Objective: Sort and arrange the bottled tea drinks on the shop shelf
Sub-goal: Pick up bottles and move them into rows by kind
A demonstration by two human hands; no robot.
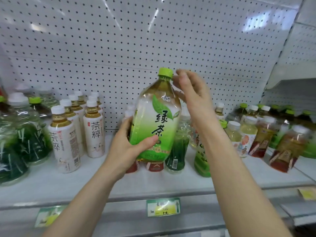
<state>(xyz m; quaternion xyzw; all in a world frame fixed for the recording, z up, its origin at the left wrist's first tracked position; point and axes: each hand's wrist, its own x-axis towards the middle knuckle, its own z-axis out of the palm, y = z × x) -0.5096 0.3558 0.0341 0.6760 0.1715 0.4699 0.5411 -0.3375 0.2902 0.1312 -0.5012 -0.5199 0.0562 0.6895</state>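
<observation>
While the left hand (pixel 126 147) grips the green tea bottle (pixel 157 120) low on its near-upright body above the shelf (pixel 85 182), right hand (pixel 191 96) hangs loose-fingered beside the neck, grasping nothing.

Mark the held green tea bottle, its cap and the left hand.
green tea bottle (pixel 154 124), head view, on the label.
cap (pixel 165 72), head view, on its side.
left hand (pixel 124 147), head view, back of hand.

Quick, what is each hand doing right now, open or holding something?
Left hand: grips the large clear plastic green-tea bottle with the green cap low on its label.
Right hand: open, fingers loose beside the bottle's neck; contact unclear.
</observation>
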